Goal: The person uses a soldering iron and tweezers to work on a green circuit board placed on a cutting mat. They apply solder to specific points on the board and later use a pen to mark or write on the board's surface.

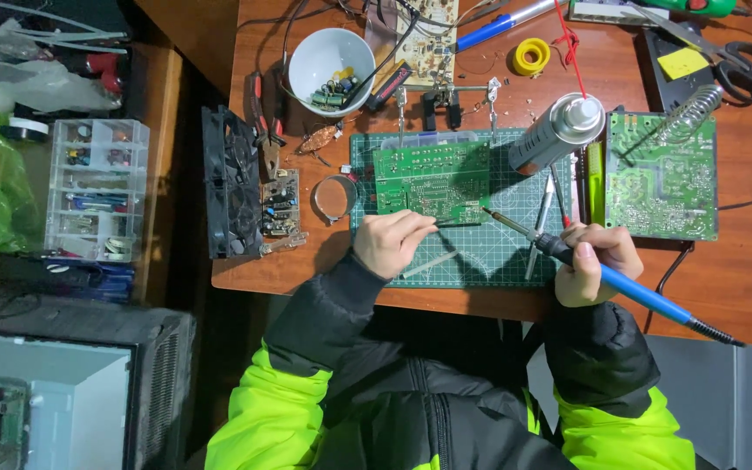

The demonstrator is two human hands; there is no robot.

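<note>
A grey spray can with a white cap lies tilted on the table, its cap end toward the upper right; its label is too small to make out. A yellow square note sits at the top right beside black-handled scissors, and a yellow reel lies near the top edge. At the left stands a clear plastic drawer box.

The green circuit board lies flat on a green cutting mat, solder side up, its long side running left to right. A second green circuit board rests further right.

The right hand is clamped around the blue handle of a soldering iron. The iron's long axis runs from lower right to upper left, with the tip just beside the lower right corner of the board. The left hand is closed in a pinch on a thin dark piece, held level and pointing right along the board's lower edge; what it is cannot be told.

A white bowl of small parts stands at the top.
</note>
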